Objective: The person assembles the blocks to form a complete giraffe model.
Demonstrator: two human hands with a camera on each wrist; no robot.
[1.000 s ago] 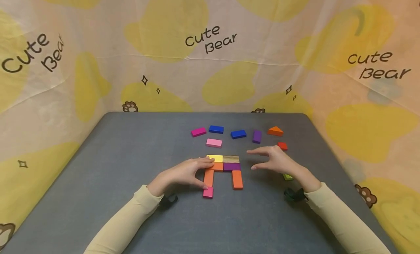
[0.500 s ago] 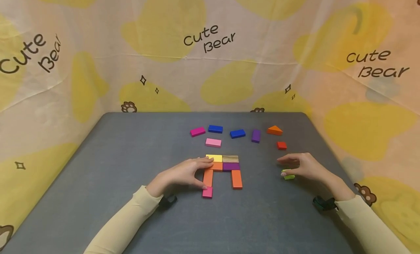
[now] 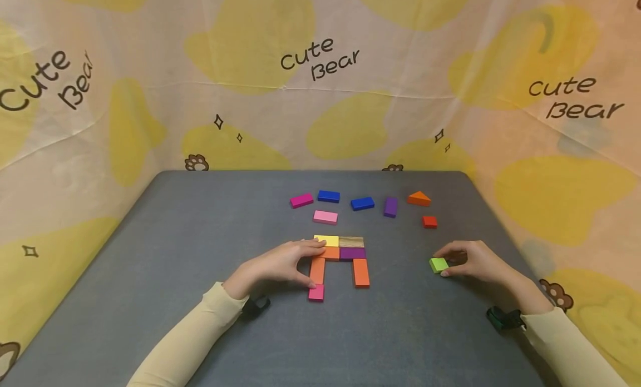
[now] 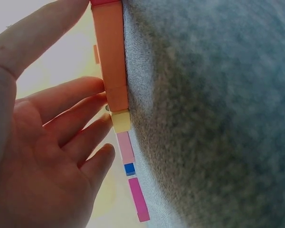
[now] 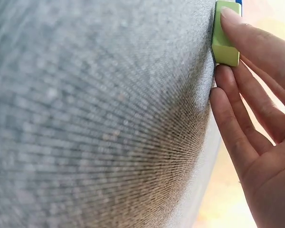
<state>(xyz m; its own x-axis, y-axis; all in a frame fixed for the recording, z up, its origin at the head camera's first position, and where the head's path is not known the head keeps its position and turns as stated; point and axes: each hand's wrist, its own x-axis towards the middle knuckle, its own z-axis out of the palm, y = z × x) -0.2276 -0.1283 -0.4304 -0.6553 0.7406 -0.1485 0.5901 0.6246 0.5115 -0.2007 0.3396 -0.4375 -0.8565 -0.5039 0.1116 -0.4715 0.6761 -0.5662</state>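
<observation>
My right hand (image 3: 473,260) pinches a lime-green block (image 3: 438,265) between thumb and fingers at the right of the table; the right wrist view shows the thumb on this green block (image 5: 225,35), low against the cloth. My left hand (image 3: 277,263) rests on a flat arrangement of blocks, fingertips on the yellow block (image 3: 329,241) and orange block (image 3: 333,254), thumb on a small magenta block (image 3: 316,294). An upright orange block (image 3: 317,270) lies between them. The arrangement also has a wood-grain block (image 3: 351,242), a purple block (image 3: 353,254) and a second upright orange block (image 3: 361,273).
Behind the arrangement lie a pink block (image 3: 325,217), a magenta block (image 3: 302,201), two blue blocks (image 3: 329,196), a purple block (image 3: 390,207), an orange triangle (image 3: 418,199) and a red block (image 3: 429,222). A printed curtain (image 3: 250,70) surrounds the grey table (image 3: 225,209).
My right hand has moved right and toward me, from beside the arrangement to the green block, and now pinches it. My left hand has stayed on the blocks.
</observation>
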